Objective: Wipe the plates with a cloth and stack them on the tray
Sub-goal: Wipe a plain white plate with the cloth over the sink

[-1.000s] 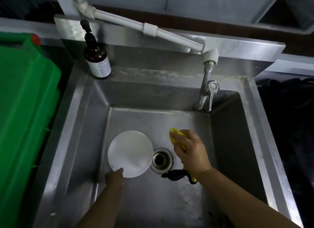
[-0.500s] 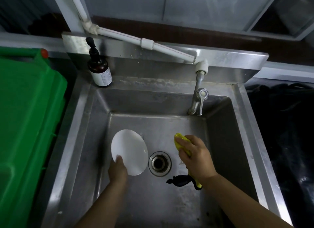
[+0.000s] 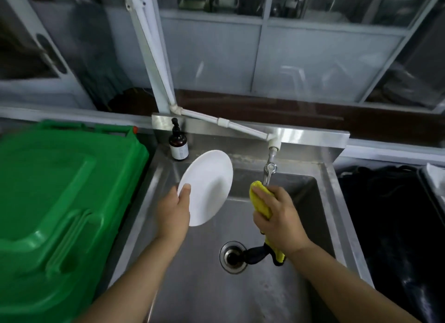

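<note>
Two hands raised over the sink [image 3: 320, 185], each gripping one item.

Left hand [image 3: 172, 214]: thumb curled onto the near rim of the white plate [image 3: 208, 186], which is tilted above the sink's left side. Right hand [image 3: 280, 220]: fingers closed round the yellow cloth [image 3: 260, 201], just right of the plate, apart from it. The drain [image 3: 232, 256] lies below the hands. A green bin [image 3: 60, 197] stands left; a bottle [image 3: 178, 146] stands at the far-left corner.

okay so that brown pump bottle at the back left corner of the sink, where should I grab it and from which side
Wrap a hand around the round body of the brown glass pump bottle, over its white label, coming from the front right. It stands upright on the steel sink ledge, with the green plastic bin close on its left and the backsplash behind. The slim black pump on top probably gives a poorer hold.
</note>
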A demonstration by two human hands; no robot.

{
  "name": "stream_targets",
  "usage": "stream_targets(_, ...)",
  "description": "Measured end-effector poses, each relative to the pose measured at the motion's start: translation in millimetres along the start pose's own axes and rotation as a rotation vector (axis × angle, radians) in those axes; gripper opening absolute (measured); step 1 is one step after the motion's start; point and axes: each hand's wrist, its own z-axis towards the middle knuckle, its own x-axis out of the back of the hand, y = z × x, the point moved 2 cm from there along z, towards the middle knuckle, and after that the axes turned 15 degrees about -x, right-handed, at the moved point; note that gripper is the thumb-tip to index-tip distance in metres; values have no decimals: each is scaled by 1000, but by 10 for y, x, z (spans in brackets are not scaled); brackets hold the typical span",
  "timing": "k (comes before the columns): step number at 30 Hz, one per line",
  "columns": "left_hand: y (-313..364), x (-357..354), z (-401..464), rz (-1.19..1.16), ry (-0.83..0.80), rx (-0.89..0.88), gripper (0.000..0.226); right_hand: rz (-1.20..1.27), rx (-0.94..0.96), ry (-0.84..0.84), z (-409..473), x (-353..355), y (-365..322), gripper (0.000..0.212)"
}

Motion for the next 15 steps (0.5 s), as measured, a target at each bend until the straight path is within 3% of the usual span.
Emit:
stream_targets(7,1073,270,-164,-119,122,-190,21,164,141,39,-83,789,-530,71)
stream_targets(11,1657,365,-396,-235,229,-254,30,318,375,170,-166,1277,-1010,79)
stream_targets(15,2032,444,-635,-416,311,-191,26,269,462,332,-291,1461,-1133,65)
